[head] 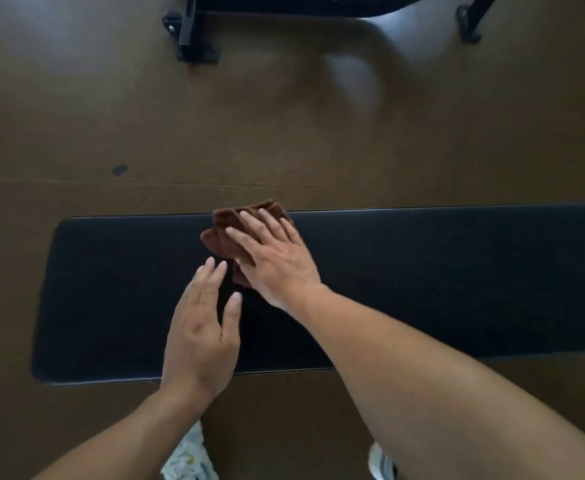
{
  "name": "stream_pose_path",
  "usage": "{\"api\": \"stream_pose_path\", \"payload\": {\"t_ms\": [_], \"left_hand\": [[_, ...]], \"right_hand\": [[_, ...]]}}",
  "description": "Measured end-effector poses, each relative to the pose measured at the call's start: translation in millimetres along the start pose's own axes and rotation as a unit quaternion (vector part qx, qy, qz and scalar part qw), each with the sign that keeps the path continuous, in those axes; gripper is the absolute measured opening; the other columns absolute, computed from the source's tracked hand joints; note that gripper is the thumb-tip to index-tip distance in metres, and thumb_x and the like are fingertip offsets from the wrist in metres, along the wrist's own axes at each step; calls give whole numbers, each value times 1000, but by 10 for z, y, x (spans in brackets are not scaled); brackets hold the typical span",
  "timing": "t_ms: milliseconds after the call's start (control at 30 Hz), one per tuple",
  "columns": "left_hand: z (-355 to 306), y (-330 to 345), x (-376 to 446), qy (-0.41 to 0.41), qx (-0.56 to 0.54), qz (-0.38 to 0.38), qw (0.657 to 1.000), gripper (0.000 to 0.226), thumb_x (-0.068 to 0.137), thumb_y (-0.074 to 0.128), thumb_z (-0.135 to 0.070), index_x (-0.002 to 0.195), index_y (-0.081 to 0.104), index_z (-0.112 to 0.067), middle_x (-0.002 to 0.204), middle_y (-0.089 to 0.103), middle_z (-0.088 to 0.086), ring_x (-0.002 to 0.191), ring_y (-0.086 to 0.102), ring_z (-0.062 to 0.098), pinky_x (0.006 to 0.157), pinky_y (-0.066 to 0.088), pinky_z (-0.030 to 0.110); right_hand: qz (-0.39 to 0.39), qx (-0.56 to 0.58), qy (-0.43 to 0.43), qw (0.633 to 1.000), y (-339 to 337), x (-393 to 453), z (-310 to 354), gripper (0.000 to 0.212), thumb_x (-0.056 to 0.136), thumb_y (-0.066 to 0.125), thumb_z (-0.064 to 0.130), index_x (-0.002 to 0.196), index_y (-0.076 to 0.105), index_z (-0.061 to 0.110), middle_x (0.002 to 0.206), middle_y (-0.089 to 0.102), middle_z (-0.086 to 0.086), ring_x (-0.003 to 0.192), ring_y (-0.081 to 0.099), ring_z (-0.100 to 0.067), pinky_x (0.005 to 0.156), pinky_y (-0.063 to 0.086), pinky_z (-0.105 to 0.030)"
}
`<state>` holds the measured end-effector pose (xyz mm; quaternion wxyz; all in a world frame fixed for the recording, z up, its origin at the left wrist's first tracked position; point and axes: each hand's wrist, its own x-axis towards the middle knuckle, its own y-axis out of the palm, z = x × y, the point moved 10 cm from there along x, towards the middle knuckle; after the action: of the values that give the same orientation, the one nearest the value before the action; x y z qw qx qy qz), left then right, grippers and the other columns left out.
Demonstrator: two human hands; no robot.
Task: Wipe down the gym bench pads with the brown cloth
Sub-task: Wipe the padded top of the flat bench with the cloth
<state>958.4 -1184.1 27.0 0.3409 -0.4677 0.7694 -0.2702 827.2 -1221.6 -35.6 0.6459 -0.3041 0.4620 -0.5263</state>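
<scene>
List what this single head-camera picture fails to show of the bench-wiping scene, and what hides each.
- Bench pad: its right end, cut off by the frame edge.
- Brown cloth: the part under the right hand.
- Black frame: mostly cropped by the top edge.
- Shoes: blurred, cropped by the bottom edge.

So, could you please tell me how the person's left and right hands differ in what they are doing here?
The right hand lies flat on the crumpled brown cloth, pressing it onto the long black padded bench pad; the left hand holds nothing and is beside the cloth. The right hand reaches toward the pad's far edge; the left hand is nearer the near edge. Both have straight fingers, and neither has a grip around anything.
</scene>
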Motion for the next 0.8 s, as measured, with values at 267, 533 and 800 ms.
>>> {"api": "stream_pose_path", "payload": {"t_ms": [267,533,800], "left_hand": [[-1796,1930,-96,79,130,107,983,65,104,30,-53,162,12,-29,170,-2,-9,154,-11,4,128,2,32],[-3113,2957,-184,85,111,142,980,64,106,35,-49,161,10,-29,170,-4,-10,154,-12,5,126,-2,29],[-3063,2651,-536,132,-26,76,988,23,94,69,-12,115,69,-22,110,62,-13,94,63,4,83,57,20]], "right_hand": [[-40,4,108,993,-722,-1242,-2468,54,109,36,49,162,26,41,175,14,6,162,1,-18,131,-1,-42],[-109,27,292,950,-1328,-2672,-4756,53,109,37,51,160,30,41,173,18,8,161,7,-18,131,3,-44],[-176,57,471,862,-1166,-3591,-4892,55,108,40,48,160,35,31,172,22,-3,159,15,-30,128,19,-54]]}}
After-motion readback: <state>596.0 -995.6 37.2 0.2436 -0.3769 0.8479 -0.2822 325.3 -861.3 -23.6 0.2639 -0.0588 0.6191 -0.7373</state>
